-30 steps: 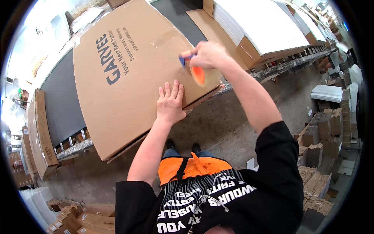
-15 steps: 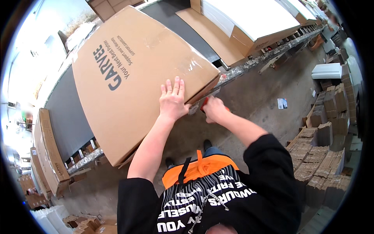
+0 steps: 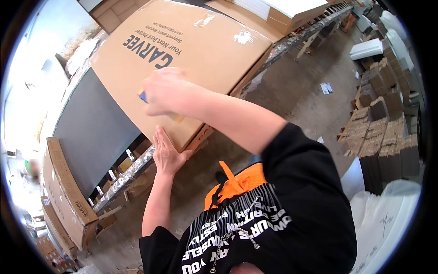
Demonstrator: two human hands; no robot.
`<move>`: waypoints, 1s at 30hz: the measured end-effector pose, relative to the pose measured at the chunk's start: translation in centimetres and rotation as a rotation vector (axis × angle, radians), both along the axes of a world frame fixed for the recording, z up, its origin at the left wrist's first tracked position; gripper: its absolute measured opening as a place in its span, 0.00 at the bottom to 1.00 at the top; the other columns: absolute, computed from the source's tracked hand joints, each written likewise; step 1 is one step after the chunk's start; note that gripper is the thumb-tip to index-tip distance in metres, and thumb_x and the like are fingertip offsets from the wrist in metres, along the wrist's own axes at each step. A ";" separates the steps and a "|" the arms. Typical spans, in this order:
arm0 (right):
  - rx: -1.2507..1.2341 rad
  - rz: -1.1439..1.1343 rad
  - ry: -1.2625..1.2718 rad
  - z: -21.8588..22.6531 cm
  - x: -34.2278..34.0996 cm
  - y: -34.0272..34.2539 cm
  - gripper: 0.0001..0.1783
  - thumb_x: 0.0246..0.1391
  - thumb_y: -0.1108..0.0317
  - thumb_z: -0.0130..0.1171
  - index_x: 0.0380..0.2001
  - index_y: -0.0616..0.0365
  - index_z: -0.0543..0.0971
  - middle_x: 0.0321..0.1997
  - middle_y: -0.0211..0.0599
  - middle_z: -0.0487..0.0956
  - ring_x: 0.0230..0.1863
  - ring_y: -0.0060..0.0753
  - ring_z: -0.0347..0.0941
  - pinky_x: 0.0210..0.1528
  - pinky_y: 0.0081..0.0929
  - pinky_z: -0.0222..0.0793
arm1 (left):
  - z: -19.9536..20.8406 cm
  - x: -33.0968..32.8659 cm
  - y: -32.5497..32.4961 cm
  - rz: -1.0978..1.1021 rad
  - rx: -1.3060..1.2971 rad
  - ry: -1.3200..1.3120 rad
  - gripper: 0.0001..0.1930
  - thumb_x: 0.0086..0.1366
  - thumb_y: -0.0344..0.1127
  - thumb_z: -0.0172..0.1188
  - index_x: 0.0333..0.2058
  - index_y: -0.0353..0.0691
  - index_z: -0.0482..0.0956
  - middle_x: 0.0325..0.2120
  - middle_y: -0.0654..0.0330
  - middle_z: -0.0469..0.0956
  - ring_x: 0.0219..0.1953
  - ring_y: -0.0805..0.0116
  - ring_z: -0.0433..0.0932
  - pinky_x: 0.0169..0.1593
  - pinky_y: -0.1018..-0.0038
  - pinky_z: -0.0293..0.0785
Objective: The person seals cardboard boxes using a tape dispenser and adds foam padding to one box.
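A large brown cardboard box (image 3: 214,50) lies on the conveyor, with strips of clear tape on its far right part. My left hand (image 3: 168,155) rests at the box's near corner, fingers stretched over the top and thumb out along the side. Above the top face, farther from me, is my right hand (image 3: 166,91), smeared by motion. Its fingers are closed round a small hand tool (image 3: 142,95), of which a blue bit shows on the left. A yellowish blur shows under the hand; the tool's exact kind is unclear.
The dark conveyor belt (image 3: 98,123) runs left of the box, with a metal edge rail (image 3: 123,178). Another long carton (image 3: 68,192) stands at the left. An open carton with white sheets (image 3: 296,8) sits beyond. Stacks of flat cardboard (image 3: 381,132) fill the right side.
My right hand has gone from beside the box's right edge to over its top. The left hand has shifted to the near corner. The view has turned, showing more belt on the left.
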State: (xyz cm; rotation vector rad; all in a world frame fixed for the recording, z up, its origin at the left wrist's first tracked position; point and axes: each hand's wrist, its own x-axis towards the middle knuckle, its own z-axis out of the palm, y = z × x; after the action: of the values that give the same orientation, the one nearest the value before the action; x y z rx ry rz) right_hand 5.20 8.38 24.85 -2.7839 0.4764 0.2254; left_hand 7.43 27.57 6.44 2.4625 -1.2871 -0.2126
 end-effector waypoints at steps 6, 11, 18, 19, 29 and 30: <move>0.067 0.085 0.065 -9.2 -8.5 5.8 0.16 0.39 0.59 0.59 0.30 0.56 0.86 0.32 0.47 0.84 0.40 0.43 0.83 0.46 0.37 0.78 | -2.1 1.9 2.3 -0.041 -0.213 -0.215 0.66 0.38 0.49 0.79 0.67 0.23 0.45 0.65 0.32 0.56 0.65 0.37 0.61 0.64 0.52 0.64; -0.170 0.336 0.387 -17.5 -8.1 8.9 0.14 0.33 0.58 0.66 0.27 0.50 0.86 0.30 0.32 0.84 0.35 0.36 0.82 0.38 0.34 0.76 | -0.3 1.1 1.2 -0.147 -0.124 -0.186 0.64 0.37 0.46 0.80 0.68 0.29 0.47 0.66 0.36 0.56 0.68 0.41 0.58 0.67 0.55 0.62; 0.671 -0.287 -0.060 -26.4 -24.5 -3.0 0.33 0.33 0.63 0.64 0.51 0.44 0.81 0.50 0.36 0.80 0.53 0.45 0.76 0.53 0.35 0.73 | 2.4 -0.9 -0.2 -0.072 0.185 -0.164 0.65 0.39 0.47 0.79 0.69 0.31 0.44 0.69 0.37 0.49 0.68 0.37 0.56 0.65 0.54 0.63; 0.965 -0.457 -0.147 -26.6 -27.8 -6.7 0.36 0.31 0.70 0.65 0.54 0.47 0.80 0.55 0.32 0.80 0.53 0.36 0.77 0.56 0.30 0.72 | 3.2 -1.3 -1.7 -0.107 0.330 -0.223 0.66 0.40 0.49 0.78 0.70 0.32 0.43 0.70 0.39 0.46 0.68 0.34 0.54 0.64 0.54 0.64; 1.574 -0.512 -0.721 -17.8 -24.0 -44.4 0.39 0.30 0.74 0.52 0.54 0.75 0.73 0.44 0.53 0.81 0.42 0.37 0.80 0.49 0.29 0.77 | -0.6 -1.0 -38.1 -0.407 0.119 -0.251 0.35 0.73 0.56 0.35 0.71 0.39 0.48 0.73 0.59 0.46 0.75 0.54 0.40 0.74 0.54 0.32; 1.538 -0.581 -0.611 -21.0 -23.8 -49.3 0.28 0.33 0.74 0.53 0.44 0.73 0.78 0.34 0.47 0.81 0.32 0.32 0.80 0.37 0.26 0.79 | -0.9 -1.2 -39.7 -0.426 0.134 -0.243 0.35 0.73 0.56 0.35 0.71 0.39 0.48 0.73 0.59 0.46 0.75 0.54 0.40 0.74 0.54 0.32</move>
State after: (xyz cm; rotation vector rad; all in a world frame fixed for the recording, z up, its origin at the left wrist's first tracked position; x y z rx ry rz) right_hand -18.55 -40.94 3.83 -1.0573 0.5530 -0.2921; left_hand 6.25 -12.13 5.58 2.3457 -1.9557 -0.1076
